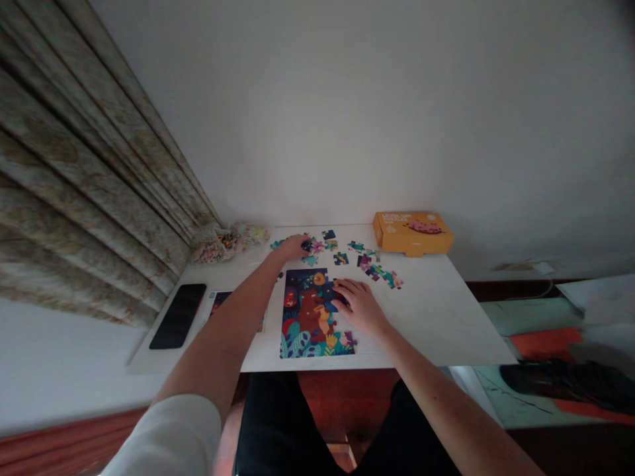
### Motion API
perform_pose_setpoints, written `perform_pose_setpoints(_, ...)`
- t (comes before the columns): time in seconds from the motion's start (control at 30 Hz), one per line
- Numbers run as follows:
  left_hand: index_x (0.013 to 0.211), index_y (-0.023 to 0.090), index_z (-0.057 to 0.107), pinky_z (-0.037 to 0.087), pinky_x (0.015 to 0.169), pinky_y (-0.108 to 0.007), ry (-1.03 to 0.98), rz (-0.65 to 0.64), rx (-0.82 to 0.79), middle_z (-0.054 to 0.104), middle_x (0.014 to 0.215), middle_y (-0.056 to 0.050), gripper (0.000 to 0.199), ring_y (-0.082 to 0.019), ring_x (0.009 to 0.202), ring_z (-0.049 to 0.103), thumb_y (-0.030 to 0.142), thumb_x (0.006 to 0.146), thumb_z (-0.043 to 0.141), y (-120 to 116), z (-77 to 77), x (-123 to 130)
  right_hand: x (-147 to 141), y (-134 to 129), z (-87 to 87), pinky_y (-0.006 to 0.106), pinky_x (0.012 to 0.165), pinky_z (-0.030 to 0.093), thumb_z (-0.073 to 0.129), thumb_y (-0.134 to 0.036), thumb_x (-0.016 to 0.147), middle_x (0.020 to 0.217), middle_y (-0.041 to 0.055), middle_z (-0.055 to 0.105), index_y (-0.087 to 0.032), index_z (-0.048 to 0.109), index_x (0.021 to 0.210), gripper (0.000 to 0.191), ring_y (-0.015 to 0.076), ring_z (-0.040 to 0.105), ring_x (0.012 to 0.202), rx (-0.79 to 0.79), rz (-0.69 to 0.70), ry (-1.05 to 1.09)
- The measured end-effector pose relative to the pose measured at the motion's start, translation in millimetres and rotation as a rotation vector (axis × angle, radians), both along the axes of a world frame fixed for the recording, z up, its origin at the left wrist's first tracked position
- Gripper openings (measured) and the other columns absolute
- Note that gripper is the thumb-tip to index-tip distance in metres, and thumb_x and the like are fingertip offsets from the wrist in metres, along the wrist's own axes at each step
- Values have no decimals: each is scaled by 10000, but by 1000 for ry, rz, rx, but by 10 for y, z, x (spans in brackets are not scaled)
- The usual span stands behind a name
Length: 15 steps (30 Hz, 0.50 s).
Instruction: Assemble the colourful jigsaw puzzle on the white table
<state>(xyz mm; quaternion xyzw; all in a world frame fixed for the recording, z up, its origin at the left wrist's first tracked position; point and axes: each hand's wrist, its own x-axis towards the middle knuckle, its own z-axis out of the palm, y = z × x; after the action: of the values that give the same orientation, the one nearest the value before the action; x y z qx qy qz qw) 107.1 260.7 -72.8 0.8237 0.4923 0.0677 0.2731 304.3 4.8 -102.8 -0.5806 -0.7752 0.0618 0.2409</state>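
A partly assembled jigsaw puzzle [310, 314] lies on the white table, showing a brown bear among bright leaves on a dark blue ground. My right hand [358, 305] rests on its right side, fingers apart, pressing on dark blue pieces. My left hand [296, 247] reaches over the puzzle's far edge, its fingertips at a dark puzzle piece [307, 246]. Whether those fingers grip the piece is hard to tell. Several loose puzzle pieces [373, 268] lie scattered beyond the puzzle, to the right of my left hand.
An orange cardboard box [413, 233] stands at the table's far right corner, against the wall. A clear bag of pieces [223, 244] lies at the far left by a curtain [84, 178]. A black phone [177, 316] and a picture card [221, 304] lie left of the puzzle.
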Motion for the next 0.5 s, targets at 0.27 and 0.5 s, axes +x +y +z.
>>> perform_pose_setpoints(0.27, 1139, 209, 754, 565, 913, -343, -205, 219, -42, 771, 1144, -91, 601, -261, 1039, 720, 40, 568, 834, -20, 2, 61, 15, 11, -46, 515, 1097, 460, 565, -403, 1055, 1403, 118, 681, -232, 726, 1274, 320, 299, 601, 1317, 14, -9, 13)
perform_pose_setpoints(0.5, 1088, 150, 738, 584, 744, -270, -465, 474, -151, 759, 861, -69, 367, -185, 812, 734, 137, 722, 763, 3, 126, -266, 20, 14, -61, 508, 1117, 454, 523, -400, 1074, 1394, 121, 684, -216, 730, 1255, 331, 286, 598, 1323, 12, -16, 29)
